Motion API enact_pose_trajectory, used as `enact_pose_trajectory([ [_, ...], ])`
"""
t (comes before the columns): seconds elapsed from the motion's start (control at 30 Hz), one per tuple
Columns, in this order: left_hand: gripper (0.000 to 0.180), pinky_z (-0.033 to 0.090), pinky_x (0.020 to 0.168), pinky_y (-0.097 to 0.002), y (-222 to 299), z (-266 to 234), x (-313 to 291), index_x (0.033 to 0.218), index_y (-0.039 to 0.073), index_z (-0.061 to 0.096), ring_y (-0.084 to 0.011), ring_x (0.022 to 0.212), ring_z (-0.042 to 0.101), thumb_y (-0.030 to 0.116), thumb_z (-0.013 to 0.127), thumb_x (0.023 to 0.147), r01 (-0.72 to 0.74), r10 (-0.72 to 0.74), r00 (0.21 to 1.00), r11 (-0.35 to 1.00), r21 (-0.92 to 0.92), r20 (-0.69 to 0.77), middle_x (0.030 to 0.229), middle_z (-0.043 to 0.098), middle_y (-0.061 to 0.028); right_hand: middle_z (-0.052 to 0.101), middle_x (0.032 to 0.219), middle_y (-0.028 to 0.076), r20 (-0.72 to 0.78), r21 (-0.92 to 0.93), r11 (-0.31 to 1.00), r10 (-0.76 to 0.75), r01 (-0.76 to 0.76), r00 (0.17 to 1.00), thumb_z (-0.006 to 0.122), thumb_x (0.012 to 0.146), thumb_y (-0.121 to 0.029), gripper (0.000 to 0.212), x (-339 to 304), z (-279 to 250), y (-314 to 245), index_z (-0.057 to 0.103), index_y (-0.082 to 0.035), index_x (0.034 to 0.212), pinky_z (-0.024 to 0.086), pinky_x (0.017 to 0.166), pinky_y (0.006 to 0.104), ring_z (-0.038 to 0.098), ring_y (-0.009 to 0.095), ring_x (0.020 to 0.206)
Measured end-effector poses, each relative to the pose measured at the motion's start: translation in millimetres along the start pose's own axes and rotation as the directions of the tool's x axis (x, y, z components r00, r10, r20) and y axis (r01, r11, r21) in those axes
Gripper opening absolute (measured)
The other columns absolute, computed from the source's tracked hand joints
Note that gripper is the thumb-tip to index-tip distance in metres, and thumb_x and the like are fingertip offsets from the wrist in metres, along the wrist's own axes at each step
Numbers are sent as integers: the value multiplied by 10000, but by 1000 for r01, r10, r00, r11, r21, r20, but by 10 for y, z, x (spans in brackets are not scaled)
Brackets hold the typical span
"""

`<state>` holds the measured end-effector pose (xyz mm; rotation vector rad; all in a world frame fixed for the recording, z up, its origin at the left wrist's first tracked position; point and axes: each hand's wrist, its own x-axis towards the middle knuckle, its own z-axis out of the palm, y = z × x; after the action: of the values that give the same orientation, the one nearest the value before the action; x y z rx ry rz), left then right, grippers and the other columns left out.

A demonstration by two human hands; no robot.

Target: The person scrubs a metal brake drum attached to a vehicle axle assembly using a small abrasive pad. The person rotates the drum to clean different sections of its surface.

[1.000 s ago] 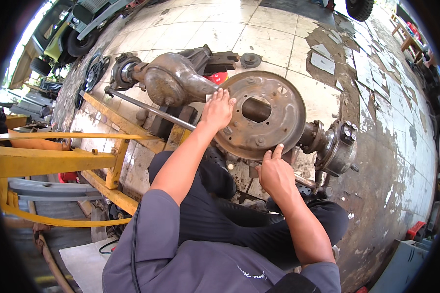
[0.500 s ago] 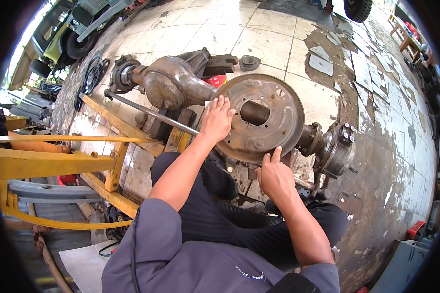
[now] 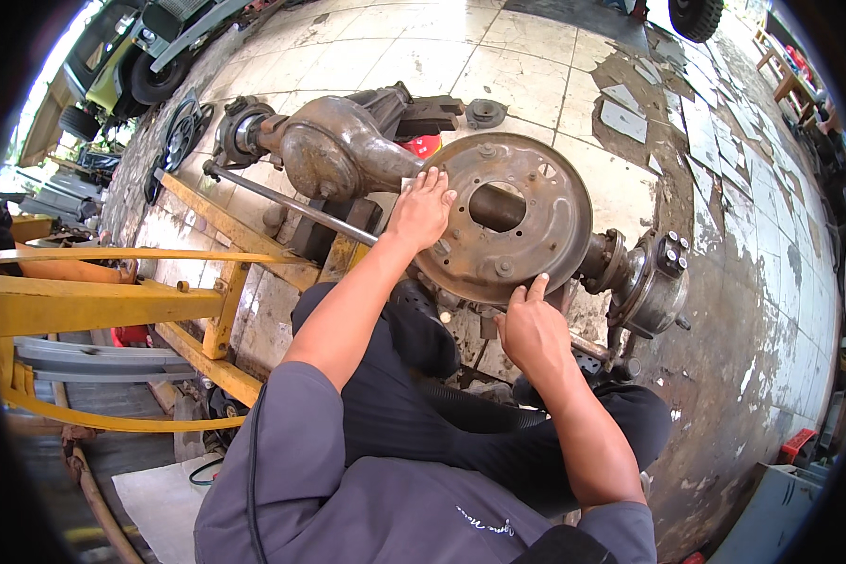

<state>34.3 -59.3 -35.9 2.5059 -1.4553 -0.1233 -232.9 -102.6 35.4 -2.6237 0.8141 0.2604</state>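
A round, brown-stained metal brake backing plate [image 3: 555, 211] is tilted up facing me, with a large central hole and several small ones. My left hand [image 3: 423, 209] presses its fingers, held close together, on the left part of the plate. A small pale sheet [image 3: 406, 184] peeks out beside those fingers; its kind is unclear and most of it is hidden. At the lower right rim, my right hand [image 3: 534, 329] rests two fingertips on the plate's face, thumb at the edge. Behind the plate runs an axle housing [image 3: 324, 150] with a bulging differential.
A steering knuckle and hub [image 3: 653, 287] lies right of the plate. A long steel rod [image 3: 291, 207] crosses toward my left wrist. Yellow metal framing [image 3: 103, 310] stands at left. A small round metal part [image 3: 484, 114] sits on the tiled floor, which is broken at right.
The whole view has shifted slightly, with the plate and axle a little higher and to the right. Both hands keep their contact with the plate.
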Motion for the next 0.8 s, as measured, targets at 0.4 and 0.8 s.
enact_pose_trajectory([
  [0.4,565,265,1184,-451,-43,29,-37,1469,29,420,-334,1440,331,403,278,1070,-1,1,1000,999,-36,-5,1545,376,-174,413,1304,503,-64,18,999,-30,31,997,664,892,-278,593,-19,56,50,523,162,1263,576,753,428,696,451,835],
  [0.8,685,262,1184,-439,-6,-22,-12,1504,-8,319,-375,1441,314,489,370,1034,35,-34,999,998,-50,6,1540,346,-243,409,1319,494,-67,32,999,-37,40,997,655,894,-284,593,-20,61,88,524,153,1274,577,755,438,697,450,846],
])
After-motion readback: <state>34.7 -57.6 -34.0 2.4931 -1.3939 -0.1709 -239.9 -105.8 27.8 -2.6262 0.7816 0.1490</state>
